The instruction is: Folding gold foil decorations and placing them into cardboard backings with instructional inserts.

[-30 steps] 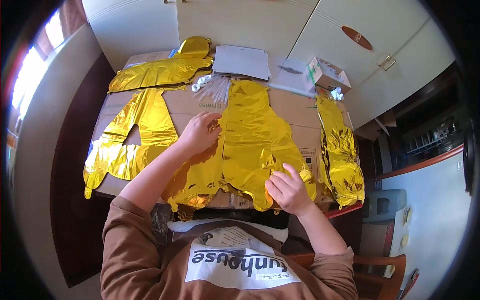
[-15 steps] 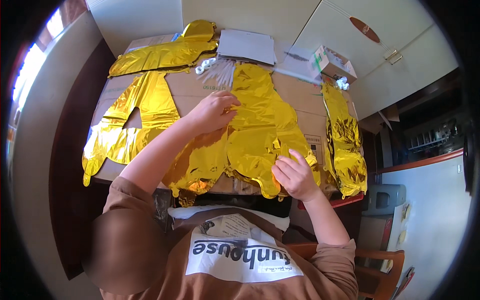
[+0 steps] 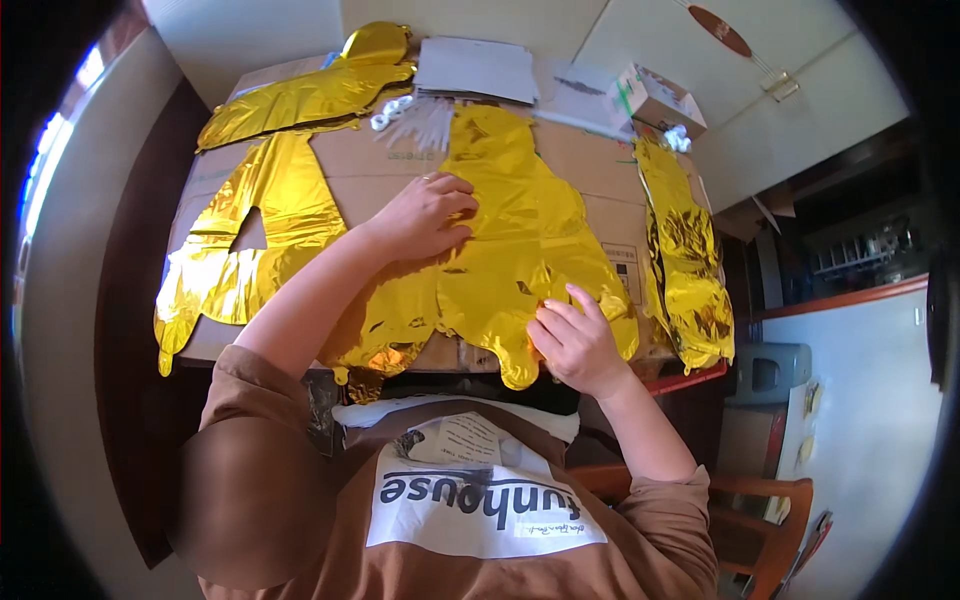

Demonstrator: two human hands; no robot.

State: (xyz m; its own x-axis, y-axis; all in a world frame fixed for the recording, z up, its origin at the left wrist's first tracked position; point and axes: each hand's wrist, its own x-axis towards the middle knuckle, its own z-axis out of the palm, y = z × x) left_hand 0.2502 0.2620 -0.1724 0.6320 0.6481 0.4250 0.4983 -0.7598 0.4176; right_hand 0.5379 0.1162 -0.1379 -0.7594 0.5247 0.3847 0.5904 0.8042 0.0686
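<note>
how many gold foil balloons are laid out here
4, maybe more hidden. One centre balloon under the left hand and right hand; one A-shaped balloon at left; one long balloon at top left; one crinkled balloon along the right edge.

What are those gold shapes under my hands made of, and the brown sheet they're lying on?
The gold shape under both hands looks like thin metallic foil film, probably a flat balloon: mirror-shiny, creased and crinkled. The brown sheet looks like matte corrugated cardboard, judging by its dull tan face and fold line.
</note>
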